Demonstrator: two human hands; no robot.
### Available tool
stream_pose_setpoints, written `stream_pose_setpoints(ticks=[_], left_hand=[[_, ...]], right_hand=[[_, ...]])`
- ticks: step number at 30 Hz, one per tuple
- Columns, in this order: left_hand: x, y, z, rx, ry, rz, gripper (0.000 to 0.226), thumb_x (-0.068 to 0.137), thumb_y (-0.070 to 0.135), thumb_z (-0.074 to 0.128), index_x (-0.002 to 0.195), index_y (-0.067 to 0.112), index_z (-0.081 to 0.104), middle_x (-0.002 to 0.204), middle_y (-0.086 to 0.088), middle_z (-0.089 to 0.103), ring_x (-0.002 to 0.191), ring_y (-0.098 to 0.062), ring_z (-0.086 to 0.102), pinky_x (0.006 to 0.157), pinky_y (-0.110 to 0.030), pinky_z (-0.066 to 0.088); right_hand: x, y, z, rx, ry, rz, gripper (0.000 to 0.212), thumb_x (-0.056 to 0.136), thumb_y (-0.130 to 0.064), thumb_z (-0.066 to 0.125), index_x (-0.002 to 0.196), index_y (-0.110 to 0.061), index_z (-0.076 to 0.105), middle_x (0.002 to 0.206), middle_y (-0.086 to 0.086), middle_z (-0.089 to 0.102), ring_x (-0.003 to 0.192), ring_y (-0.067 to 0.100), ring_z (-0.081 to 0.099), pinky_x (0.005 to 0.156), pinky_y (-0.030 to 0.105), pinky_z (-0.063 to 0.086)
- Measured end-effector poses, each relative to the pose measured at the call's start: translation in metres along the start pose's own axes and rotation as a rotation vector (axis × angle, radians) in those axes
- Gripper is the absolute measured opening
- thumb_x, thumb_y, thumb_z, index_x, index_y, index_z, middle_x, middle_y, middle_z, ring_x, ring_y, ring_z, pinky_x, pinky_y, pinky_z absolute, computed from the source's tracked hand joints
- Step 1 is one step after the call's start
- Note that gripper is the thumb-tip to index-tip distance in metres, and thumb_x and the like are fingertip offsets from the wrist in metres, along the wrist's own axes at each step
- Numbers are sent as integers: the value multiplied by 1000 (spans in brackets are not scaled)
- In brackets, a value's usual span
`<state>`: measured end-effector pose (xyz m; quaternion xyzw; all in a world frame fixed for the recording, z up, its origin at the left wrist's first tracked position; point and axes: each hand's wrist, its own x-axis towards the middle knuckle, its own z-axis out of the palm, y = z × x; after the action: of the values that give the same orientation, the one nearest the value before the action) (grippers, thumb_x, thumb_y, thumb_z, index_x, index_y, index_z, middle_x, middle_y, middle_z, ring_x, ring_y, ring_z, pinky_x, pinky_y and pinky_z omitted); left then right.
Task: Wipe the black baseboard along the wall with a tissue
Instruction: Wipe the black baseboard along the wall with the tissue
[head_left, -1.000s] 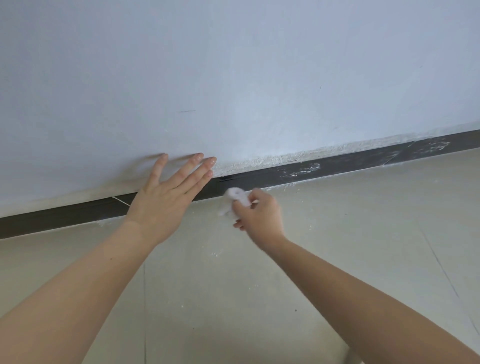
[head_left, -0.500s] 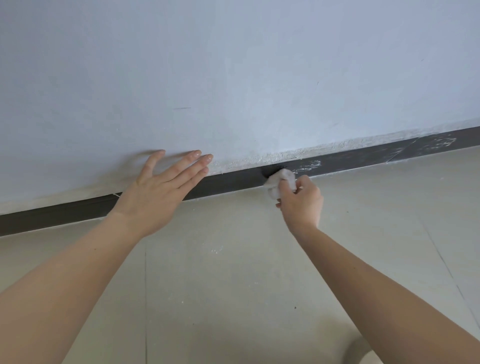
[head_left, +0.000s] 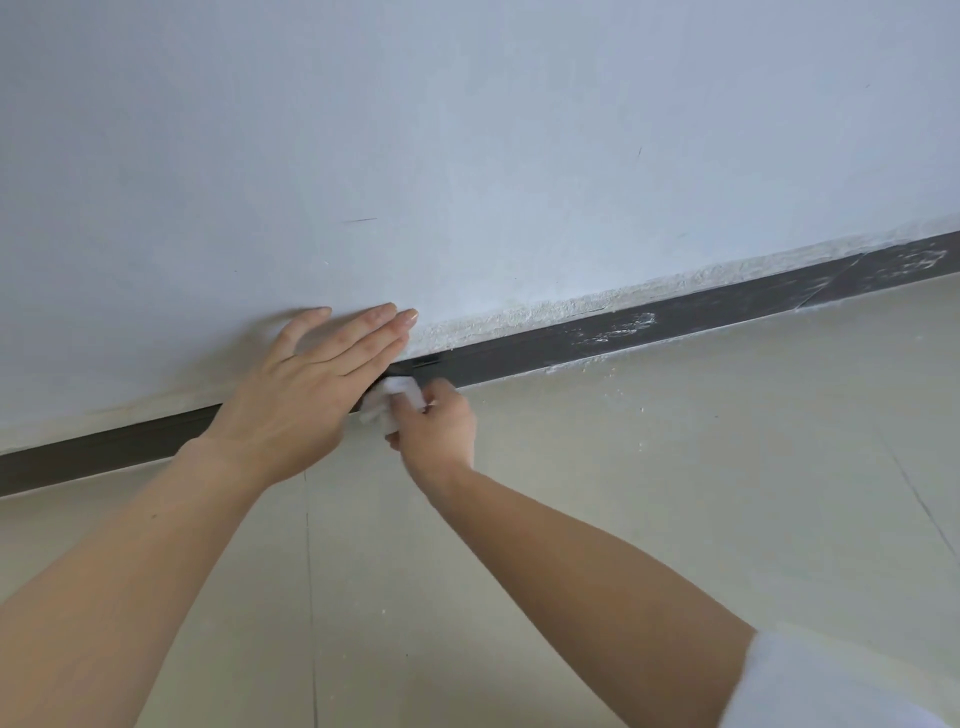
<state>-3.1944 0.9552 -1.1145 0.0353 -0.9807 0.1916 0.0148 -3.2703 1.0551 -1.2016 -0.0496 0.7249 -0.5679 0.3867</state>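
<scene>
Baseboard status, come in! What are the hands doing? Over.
Left hand open, fingers straight, by the wall. Right hand grips tissue against black baseboard. White smears further right unwiped. Left hand crowds the tissue.

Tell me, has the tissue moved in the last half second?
Yes. The tissue slid left along the baseboard, away from the white smear.
</scene>
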Motion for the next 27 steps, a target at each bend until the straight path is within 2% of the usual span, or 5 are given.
stream_pose_setpoints(ticks=[5, 11, 14, 18, 27], left_hand=[[-2, 2, 7, 71, -1, 9, 69, 81, -4, 13, 148, 10, 23, 157, 3, 16, 143, -13, 16, 114, -40, 11], [0, 18, 7, 84, 0, -42, 72, 77, -4, 23, 148, 8, 21, 158, -2, 12, 145, -18, 11, 114, -47, 11], [13, 39, 2, 5, 20, -42, 78, 71, -3, 32, 148, 9, 25, 158, -3, 13, 143, -23, 17, 107, -44, 22], [45, 62, -2, -63, 28, 17, 72, 70, -1, 28, 141, 6, 38, 151, -5, 32, 126, -26, 37, 91, -39, 30], [56, 73, -6, -27, -94, -64, 77, 58, 6, 60, 134, 4, 48, 133, -10, 47, 104, -30, 44, 77, -40, 31]], right_hand=[[21, -2, -84, -126, 208, -68, 28, 75, -27, 65, 61, -20, 42, 65, 15, 64, 68, 37, 67, 60, 54, 55], [26, -11, -150, -26, 455, -95, 27, 85, -24, 61, 67, -14, 44, 55, 1, 61, 50, 24, 62, 58, 40, 55], [13, -7, -146, -216, 321, -183, 31, 85, -30, 60, 64, -17, 41, 58, 5, 58, 57, 32, 64, 51, 38, 49], [7, -5, -115, -452, 90, -282, 28, 87, -27, 57, 69, -17, 38, 59, 3, 52, 52, 19, 43, 50, 31, 34], [34, -19, -171, -534, 282, -266, 17, 85, -21, 53, 75, -12, 43, 58, 0, 44, 55, 19, 41, 51, 32, 30]])
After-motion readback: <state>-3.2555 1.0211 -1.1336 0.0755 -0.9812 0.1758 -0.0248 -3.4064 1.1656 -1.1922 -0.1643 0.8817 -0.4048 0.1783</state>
